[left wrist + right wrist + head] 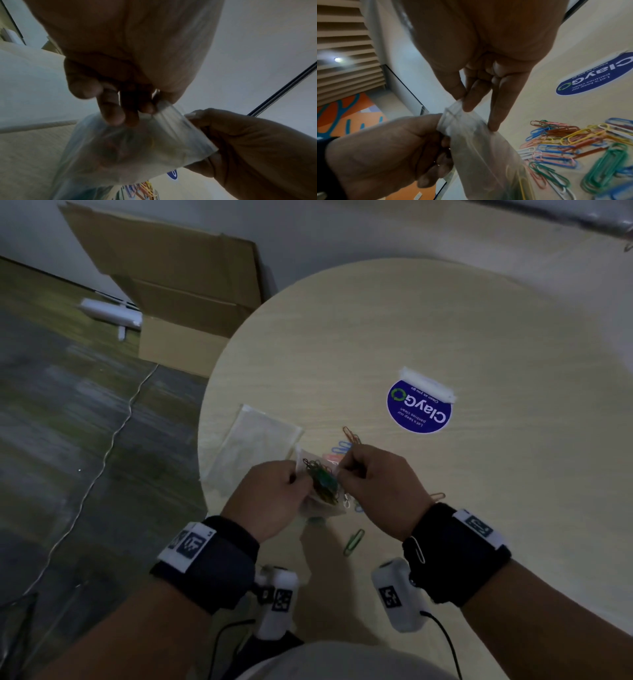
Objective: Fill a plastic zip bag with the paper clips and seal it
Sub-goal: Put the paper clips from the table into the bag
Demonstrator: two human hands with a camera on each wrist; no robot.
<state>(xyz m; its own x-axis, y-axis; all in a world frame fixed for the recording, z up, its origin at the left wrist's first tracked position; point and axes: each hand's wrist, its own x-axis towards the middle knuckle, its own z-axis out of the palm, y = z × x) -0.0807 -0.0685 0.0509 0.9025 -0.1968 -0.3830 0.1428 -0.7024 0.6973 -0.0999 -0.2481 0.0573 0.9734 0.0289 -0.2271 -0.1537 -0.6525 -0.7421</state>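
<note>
A small clear zip bag (320, 479) with several coloured paper clips inside hangs between both hands above the round table's near edge. My left hand (274, 498) pinches one end of the bag's zip strip (173, 120). My right hand (371, 484) pinches the other end between thumb and fingers (467, 104). Loose coloured paper clips (573, 147) lie on the table under and beside the bag. One green clip (354, 542) lies nearer to me, and an orange clip (437, 496) sits by my right wrist.
A stack of empty clear bags (250, 443) lies on the wooden table (445, 330) left of the hands. A blue round sticker (418, 409) is taped further back. Cardboard boxes (178, 299) and a cable (102, 453) are on the floor to the left.
</note>
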